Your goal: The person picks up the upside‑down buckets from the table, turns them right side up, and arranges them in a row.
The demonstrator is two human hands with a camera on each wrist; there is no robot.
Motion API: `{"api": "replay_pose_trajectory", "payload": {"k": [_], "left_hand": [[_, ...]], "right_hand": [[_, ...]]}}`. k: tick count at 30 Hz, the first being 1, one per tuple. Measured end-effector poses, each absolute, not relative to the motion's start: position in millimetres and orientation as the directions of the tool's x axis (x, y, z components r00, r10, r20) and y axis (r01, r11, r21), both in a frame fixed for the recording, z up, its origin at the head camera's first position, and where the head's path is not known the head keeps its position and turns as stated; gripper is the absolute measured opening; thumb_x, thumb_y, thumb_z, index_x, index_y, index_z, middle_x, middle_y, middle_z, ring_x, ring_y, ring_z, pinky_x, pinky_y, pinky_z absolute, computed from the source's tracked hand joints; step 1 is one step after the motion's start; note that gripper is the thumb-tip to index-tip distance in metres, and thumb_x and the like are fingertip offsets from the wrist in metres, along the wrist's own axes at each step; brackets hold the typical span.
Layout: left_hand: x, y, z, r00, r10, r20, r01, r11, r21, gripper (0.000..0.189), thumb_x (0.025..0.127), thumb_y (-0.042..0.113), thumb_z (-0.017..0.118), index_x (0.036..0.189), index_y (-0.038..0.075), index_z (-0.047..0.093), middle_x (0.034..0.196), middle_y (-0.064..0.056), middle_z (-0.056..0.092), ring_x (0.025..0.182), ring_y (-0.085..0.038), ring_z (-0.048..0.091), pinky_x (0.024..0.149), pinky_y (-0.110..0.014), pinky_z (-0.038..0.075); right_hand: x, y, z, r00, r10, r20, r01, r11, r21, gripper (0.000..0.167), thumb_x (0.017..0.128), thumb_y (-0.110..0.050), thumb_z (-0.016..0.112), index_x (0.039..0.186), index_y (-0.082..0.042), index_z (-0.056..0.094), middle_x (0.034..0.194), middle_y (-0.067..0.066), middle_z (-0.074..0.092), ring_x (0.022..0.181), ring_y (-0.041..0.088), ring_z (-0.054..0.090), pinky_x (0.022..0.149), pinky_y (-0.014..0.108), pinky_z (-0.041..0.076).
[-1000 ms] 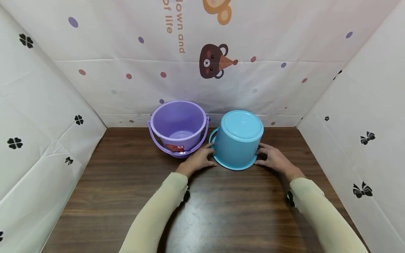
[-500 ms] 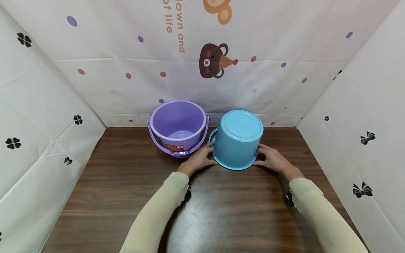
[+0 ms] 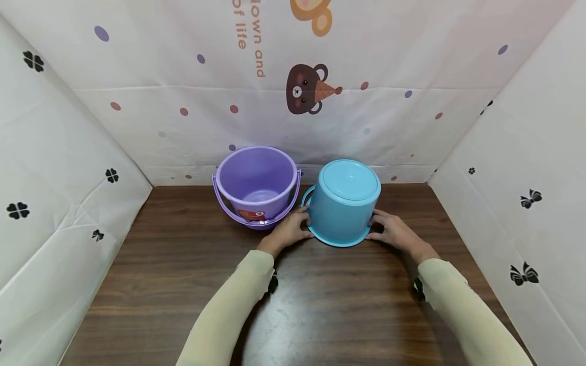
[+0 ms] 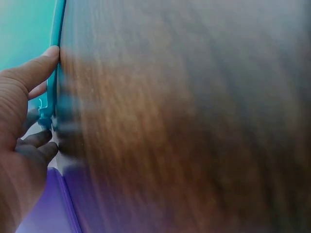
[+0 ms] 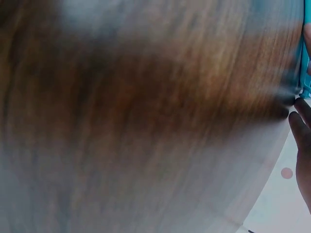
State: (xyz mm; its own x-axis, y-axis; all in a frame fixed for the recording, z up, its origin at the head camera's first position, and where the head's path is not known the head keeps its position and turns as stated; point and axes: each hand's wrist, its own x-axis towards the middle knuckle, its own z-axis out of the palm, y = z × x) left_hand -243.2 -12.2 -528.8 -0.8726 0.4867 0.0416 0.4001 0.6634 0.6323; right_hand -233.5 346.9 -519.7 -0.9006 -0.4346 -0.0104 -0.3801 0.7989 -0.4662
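The left hand (image 3: pixel 286 233), just below the middle of the head view, reaches in from the lower left with its wrist low over the table, its thumb at the near rim and its other fingers curled round the side of a light-blue, round plastic bucket (image 3: pixel 342 216). The right hand (image 3: pixel 396 234) mirrors it from the lower right, thumb near the rim and fingers against the bucket's right side, so the two hands hold it between them. The bucket is upside down, right of the frame's centre, its flat base facing up and its wide rim on the dark brown wood-grain table (image 3: pixel 343 310); its thin blue handle (image 3: pixel 309 193) shows at its left. In the left wrist view the thumb tip presses the rim at the upper left, with other fingers around the handle joint; the right wrist view catches only part of the hand at its right edge. Both forearms are in pale cream sleeves (image 3: pixel 226 307). Just left of the blue bucket a purple plastic bucket (image 3: pixel 257 175) stands upright, its handle hanging across its front, close beside the left fingers. Behind both buckets, across the top, is a white printed cloth (image 3: pixel 403 137) with dots and a brown bear.
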Motion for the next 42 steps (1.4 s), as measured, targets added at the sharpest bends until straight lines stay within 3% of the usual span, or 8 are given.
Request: {"api": "replay_pose_trajectory", "payload": {"k": [9, 28, 33, 42], "left_hand": [[-241.8, -11.6, -527.8, -0.870, 0.490, 0.055, 0.405, 0.647, 0.646, 0.030, 0.084, 0.021, 0.087, 0.093, 0.007, 0.063, 0.161, -0.017, 0.043, 0.152, -0.044, 0.032, 0.120, -0.048, 0.038], [-230.6, -17.6, -525.0, -0.864, 0.485, 0.136, 0.450, 0.621, 0.642, 0.029, 0.084, 0.020, 0.087, 0.096, 0.008, 0.063, 0.157, -0.015, 0.049, 0.149, -0.037, 0.042, 0.120, -0.047, 0.039], [-225.9, -16.5, -523.6, -0.866, 0.468, 0.179, 0.461, 0.604, 0.650, 0.028, 0.084, 0.016, 0.086, 0.095, 0.007, 0.062, 0.154, -0.016, 0.053, 0.146, -0.034, 0.046, 0.119, -0.045, 0.041], [-217.0, -14.8, -520.9, -0.845, 0.479, 0.238, 0.504, 0.565, 0.653, 0.029, 0.085, 0.015, 0.085, 0.097, 0.005, 0.060, 0.152, -0.019, 0.054, 0.144, -0.041, 0.047, 0.121, -0.046, 0.038]], "right_hand": [[-228.5, 348.4, -515.9, -0.897, -0.442, 0.019, -0.397, 0.785, -0.474, 0.029, 0.083, -0.028, 0.087, 0.101, -0.012, 0.071, 0.154, 0.026, 0.049, 0.141, 0.045, 0.049, 0.106, 0.061, 0.049], [-210.3, 350.9, -509.0, -0.891, -0.450, 0.067, -0.416, 0.748, -0.517, 0.027, 0.086, -0.034, 0.084, 0.099, -0.017, 0.068, 0.154, 0.023, 0.050, 0.139, 0.045, 0.052, 0.101, 0.058, 0.054], [-205.5, 352.5, -503.5, -0.886, -0.455, 0.087, -0.422, 0.717, -0.554, 0.025, 0.086, -0.031, 0.084, 0.099, -0.018, 0.067, 0.152, 0.022, 0.053, 0.137, 0.045, 0.053, 0.101, 0.060, 0.053], [-201.6, 354.8, -498.6, -0.899, -0.431, 0.077, -0.402, 0.742, -0.537, 0.024, 0.085, -0.022, 0.086, 0.099, -0.019, 0.067, 0.149, 0.022, 0.056, 0.135, 0.045, 0.055, 0.102, 0.061, 0.052]]}}
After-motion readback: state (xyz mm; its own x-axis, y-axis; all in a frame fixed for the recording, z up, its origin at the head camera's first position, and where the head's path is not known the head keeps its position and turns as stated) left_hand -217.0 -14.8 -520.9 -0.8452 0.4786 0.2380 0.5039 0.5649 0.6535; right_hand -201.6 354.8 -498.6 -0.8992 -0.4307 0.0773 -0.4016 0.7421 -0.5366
